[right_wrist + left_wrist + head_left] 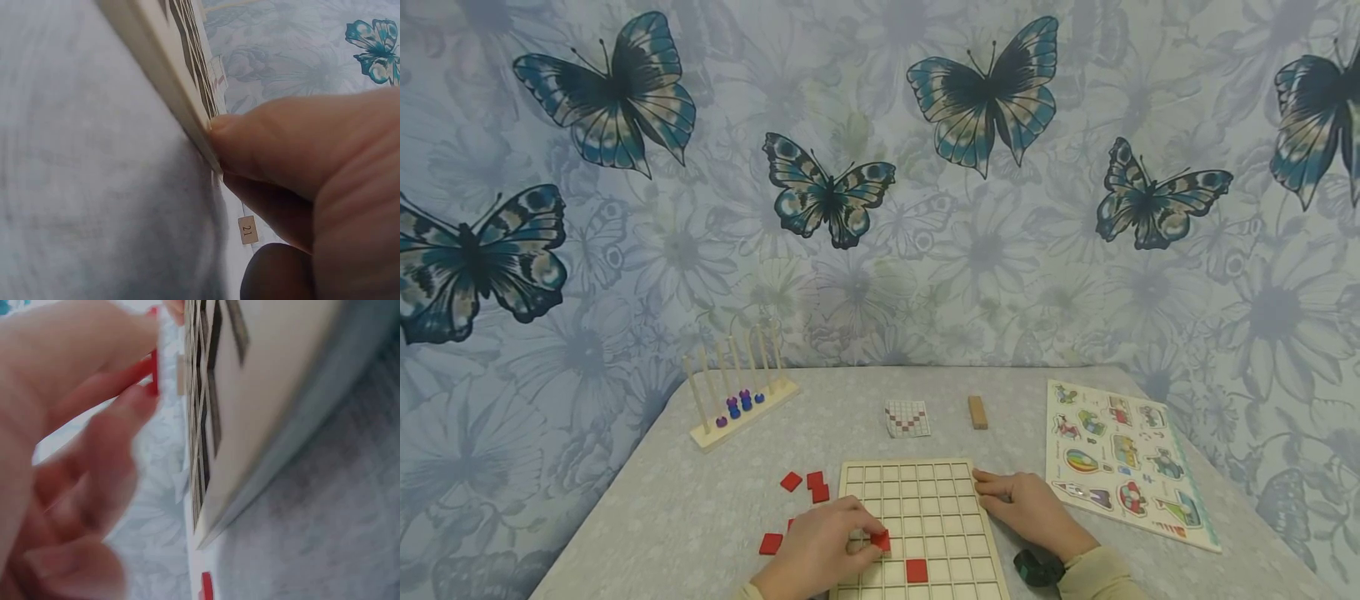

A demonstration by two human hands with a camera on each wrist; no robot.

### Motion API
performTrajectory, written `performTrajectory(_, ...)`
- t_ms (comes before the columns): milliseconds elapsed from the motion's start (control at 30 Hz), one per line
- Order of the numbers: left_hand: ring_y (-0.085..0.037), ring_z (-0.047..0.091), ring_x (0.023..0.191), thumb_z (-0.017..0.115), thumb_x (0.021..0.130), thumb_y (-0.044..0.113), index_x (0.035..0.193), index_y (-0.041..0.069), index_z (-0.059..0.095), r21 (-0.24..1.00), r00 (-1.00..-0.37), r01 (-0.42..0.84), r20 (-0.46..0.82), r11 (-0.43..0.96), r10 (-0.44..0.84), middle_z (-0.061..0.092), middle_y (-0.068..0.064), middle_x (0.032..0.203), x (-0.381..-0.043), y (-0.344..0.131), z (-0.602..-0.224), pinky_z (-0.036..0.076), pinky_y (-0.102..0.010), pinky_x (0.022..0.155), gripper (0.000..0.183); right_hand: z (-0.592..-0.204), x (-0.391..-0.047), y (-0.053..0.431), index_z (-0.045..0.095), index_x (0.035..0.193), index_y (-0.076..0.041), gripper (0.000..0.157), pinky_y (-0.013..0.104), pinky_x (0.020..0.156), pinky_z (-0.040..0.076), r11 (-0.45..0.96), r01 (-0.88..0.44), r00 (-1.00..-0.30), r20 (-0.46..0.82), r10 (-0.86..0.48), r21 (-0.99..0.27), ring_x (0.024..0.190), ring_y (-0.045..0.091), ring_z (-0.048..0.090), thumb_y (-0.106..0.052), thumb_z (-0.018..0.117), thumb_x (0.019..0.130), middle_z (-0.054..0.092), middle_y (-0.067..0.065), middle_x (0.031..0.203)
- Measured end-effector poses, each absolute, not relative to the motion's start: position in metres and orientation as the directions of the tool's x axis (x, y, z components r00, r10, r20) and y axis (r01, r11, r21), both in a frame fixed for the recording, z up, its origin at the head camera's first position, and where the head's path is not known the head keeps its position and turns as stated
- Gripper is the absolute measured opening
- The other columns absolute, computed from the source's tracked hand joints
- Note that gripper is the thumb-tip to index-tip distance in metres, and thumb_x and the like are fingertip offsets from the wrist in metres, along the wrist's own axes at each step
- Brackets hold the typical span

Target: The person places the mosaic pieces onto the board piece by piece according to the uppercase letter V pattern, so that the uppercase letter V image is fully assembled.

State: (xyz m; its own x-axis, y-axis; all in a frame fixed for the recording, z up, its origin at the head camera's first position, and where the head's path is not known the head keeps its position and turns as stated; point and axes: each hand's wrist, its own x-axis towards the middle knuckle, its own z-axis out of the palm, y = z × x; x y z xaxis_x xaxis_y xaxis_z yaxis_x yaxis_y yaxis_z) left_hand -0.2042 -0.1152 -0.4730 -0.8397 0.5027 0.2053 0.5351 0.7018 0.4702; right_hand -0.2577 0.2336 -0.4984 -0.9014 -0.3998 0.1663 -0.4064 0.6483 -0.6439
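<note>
A wooden grid board (936, 507) with square cells lies before me. Over its left part, my left hand (823, 546) pinches a red square tile (883, 540) between thumb and fingers. In the left wrist view the tile (155, 362) stands edge-on at the fingertips, apart from the board's rim. Another red tile (917, 571) sits in a cell to the lower right. My right hand (1030, 507) holds the board at its far right corner, thumb against the edge. The right wrist view shows the thumb (262, 140) on the rim, with another finger partly hidden behind it.
Loose red tiles (791, 482) lie left of the board. Behind it are a small grid pattern card (907, 418) and a wooden block (977, 412). A peg rack with beads (745, 414) stands back left; a picture puzzle board (1127, 462) lies right.
</note>
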Motion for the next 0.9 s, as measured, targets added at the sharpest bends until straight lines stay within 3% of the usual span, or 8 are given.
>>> performTrajectory(367, 0.009, 0.045, 0.058, 0.081, 0.09, 0.027, 0.107, 0.033, 0.078, 0.537, -0.809, 0.587, 0.392, 0.606, 0.437, 0.066, 0.019, 0.1, -0.203, -0.114, -0.465, 0.04, -0.017, 0.051, 0.018, -0.499, -0.26, 0.235, 0.076, 0.121, -0.01, 0.032, 0.054, 0.1, 0.05, 0.655, -0.426, -0.894, 0.177, -0.413, -0.625, 0.125, 0.036, 0.063, -0.032, 0.07, 0.098, 0.066, 0.005, 0.139)
performTrajectory(667, 0.008, 0.048, 0.059, 0.08, 0.091, 0.036, 0.105, 0.033, 0.078, 0.569, -0.821, 0.567, 0.333, 0.595, 0.464, 0.067, 0.019, 0.1, -0.205, -0.101, -0.478, 0.043, -0.018, 0.05, 0.014, -0.499, -0.26, 0.236, 0.077, 0.12, -0.011, 0.031, 0.053, 0.1, 0.05, 0.66, -0.431, -0.894, 0.189, -0.407, -0.616, 0.125, 0.035, 0.064, -0.032, 0.07, 0.098, 0.066, 0.003, 0.139)
performTrajectory(900, 0.005, 0.047, 0.066, 0.078, 0.092, 0.036, 0.104, 0.033, 0.079, 0.528, -0.815, 0.565, 0.24, 0.634, 0.527, 0.065, 0.022, 0.1, -0.206, -0.101, -0.485, 0.044, -0.017, 0.06, 0.013, -0.5, -0.26, 0.234, 0.077, 0.12, -0.011, 0.031, 0.052, 0.099, 0.051, 0.662, -0.425, -0.896, 0.183, -0.404, -0.617, 0.124, 0.035, 0.065, -0.031, 0.07, 0.098, 0.066, 0.005, 0.138)
